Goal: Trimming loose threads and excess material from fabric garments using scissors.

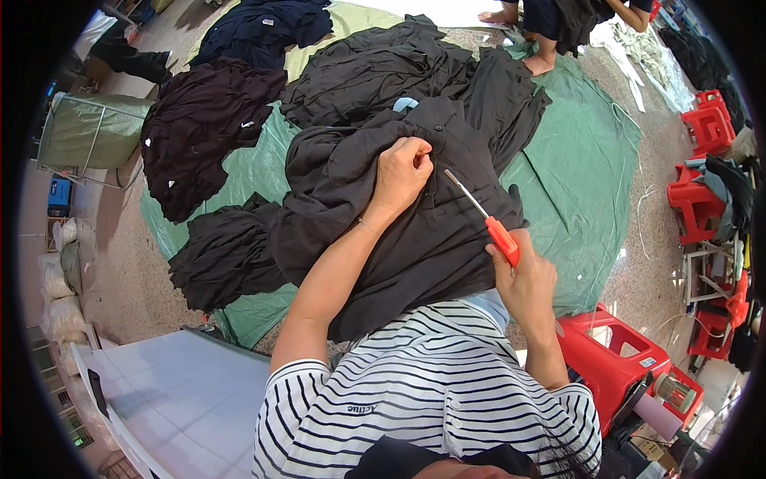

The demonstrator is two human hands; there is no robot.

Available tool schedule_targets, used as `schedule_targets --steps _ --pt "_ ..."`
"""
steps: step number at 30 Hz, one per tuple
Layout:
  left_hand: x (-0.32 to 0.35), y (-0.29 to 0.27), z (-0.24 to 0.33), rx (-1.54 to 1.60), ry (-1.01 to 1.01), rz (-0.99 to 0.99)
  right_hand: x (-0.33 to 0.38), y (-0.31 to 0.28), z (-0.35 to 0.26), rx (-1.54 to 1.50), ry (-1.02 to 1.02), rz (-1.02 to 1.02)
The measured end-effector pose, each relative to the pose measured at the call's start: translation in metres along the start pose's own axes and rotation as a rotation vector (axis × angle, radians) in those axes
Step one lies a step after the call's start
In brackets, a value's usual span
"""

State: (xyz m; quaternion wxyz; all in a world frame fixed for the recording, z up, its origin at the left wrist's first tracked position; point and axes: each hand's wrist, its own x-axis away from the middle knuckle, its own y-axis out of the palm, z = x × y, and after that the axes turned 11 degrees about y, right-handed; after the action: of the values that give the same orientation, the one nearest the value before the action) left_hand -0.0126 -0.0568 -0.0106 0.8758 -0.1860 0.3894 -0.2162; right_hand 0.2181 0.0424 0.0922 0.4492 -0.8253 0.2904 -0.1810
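A dark garment (pixel 459 239) with a small button near its top edge lies bunched across my lap. My left hand (pixel 403 172) is closed in a pinch on its cloth, near the upper middle. In my right hand (pixel 527 275) is an orange-handled tool with a thin metal shaft (pixel 503 239), much like a screwdriver. Its shaft slants up and left over the garment, and the tip stops a little short of my left fingers. Whether the tip touches the cloth I cannot tell.
Piles of dark clothes (pixel 211 120) lie around me on a green sheet (pixel 574 191). Red plastic stools (pixel 606 339) stand at the right. A white panel (pixel 175 391) is at the lower left. Another person's bare foot (pixel 540 64) shows at the far side.
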Motion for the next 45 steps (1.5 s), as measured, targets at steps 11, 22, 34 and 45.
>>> schedule_targets --steps 11,22,34,45 --pt "0.001 -0.014 0.035 0.185 0.029 0.004 0.004 -0.012 0.013 -0.039 0.037 0.060" --pt "-0.038 -0.022 0.054 0.035 -0.030 -1.028 0.038 -0.045 0.023 -0.081 0.099 -0.019" --pt "-0.016 0.016 0.038 0.733 -0.757 -0.590 0.051 -0.045 0.021 -0.001 0.014 -0.104" --pt "-0.006 0.007 0.052 0.853 -0.803 -0.549 0.044 -0.040 0.040 -0.014 0.127 0.106"
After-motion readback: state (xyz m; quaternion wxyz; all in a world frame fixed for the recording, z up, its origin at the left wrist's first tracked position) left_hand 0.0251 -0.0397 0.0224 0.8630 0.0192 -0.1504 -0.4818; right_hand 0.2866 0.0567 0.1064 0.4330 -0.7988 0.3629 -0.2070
